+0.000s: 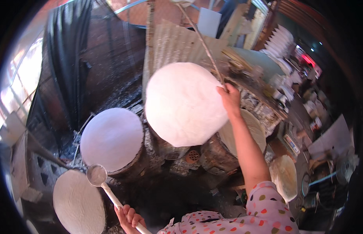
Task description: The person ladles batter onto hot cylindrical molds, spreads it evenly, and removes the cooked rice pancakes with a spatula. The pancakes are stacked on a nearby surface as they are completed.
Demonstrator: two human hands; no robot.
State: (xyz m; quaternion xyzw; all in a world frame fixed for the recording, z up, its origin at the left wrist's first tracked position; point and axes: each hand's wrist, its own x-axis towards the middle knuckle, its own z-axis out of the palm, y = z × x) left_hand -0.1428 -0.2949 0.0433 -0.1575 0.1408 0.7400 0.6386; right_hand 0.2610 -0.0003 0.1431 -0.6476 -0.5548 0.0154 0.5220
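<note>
My left hand, low in the view, is closed around the pale handle of a ladle. The ladle's round bowl lies over the gap between a pale, round-topped drum and a rough, whitish round surface at lower left. My right hand reaches far forward and grips the lower end of a thin stick, which runs up to the top edge of the view. Directly beside that hand is a large, bright white round surface; I cannot tell whether the fingers touch it. My right forearm partly hides another beige round surface.
Black plastic sheeting hangs at left, and a corrugated panel stands behind the white round. A perforated clay block sits between the drums. Cluttered shelving, a pale rounded piece and stacked white goods are at right.
</note>
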